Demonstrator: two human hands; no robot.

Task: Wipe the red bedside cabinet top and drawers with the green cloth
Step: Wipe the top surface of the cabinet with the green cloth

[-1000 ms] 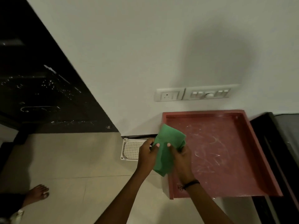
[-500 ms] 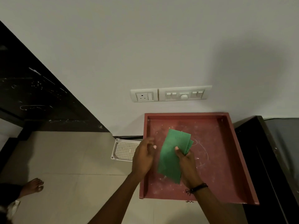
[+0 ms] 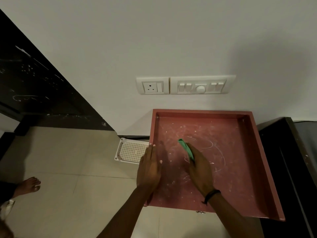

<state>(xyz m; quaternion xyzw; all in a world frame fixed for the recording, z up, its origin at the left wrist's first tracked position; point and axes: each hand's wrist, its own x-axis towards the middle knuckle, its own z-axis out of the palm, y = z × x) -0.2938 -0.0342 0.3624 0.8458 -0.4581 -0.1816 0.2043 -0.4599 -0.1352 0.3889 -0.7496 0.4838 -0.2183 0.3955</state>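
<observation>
A white perforated tray point(image 3: 131, 151) lies on the floor beside the red cabinet top point(image 3: 240, 169). The left hand point(image 3: 149, 166) rests flat, fingers together, on the top's left rim. The right hand point(image 3: 199, 169) presses the folded green cloth point(image 3: 186, 148) onto the dusty, streaked surface, fingers closed over it.

Two hands point(image 3: 149, 167) point(image 3: 199, 167), one cloth point(image 3: 186, 148), one cabinet point(image 3: 240, 169), one foot point(image 3: 28, 185)

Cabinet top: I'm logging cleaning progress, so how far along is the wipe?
Done: little; white smears cover the cabinet top. In hand: the right hand presses the green cloth mid-surface; the left hand rests on the left rim. Left: most of the top; drawers aren't visible.
</observation>
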